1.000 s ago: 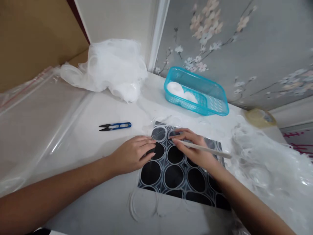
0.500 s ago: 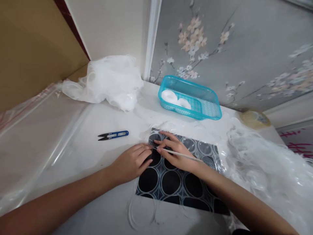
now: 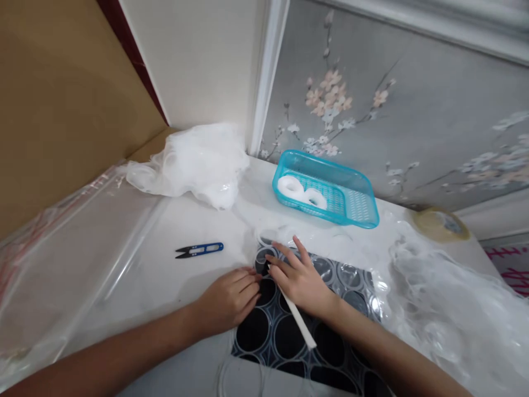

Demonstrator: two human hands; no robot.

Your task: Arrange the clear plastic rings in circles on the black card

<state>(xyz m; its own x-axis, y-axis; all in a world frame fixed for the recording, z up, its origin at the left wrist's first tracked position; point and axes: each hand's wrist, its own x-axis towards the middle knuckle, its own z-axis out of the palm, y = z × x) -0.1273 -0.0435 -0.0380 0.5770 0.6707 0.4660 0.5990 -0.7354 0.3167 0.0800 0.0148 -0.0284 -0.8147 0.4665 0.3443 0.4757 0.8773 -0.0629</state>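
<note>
A dark mat with black circles and pale lines (image 3: 289,336) lies on the white table under a thin clear sheet. My left hand (image 3: 227,300) rests palm down at the mat's left edge, fingers together on the sheet. My right hand (image 3: 300,278) lies over the mat's upper left part and pinches a thin white stick (image 3: 295,314), whose tip touches the mat close to my left fingertips. The stick's free end points back toward me. The other fingers of my right hand are stretched forward.
Blue thread snips (image 3: 199,250) lie left of the mat. A turquoise basket (image 3: 355,201) with two white rolls stands behind it. Bunched white netting (image 3: 194,162) sits at the back, more clear film (image 3: 446,314) at right, a tape roll (image 3: 440,225) beyond, a plastic bag (image 3: 70,248) at left.
My right hand slid left toward my left hand, and the stick swung from pointing right to pointing back toward me. The camera tilted up a little.
</note>
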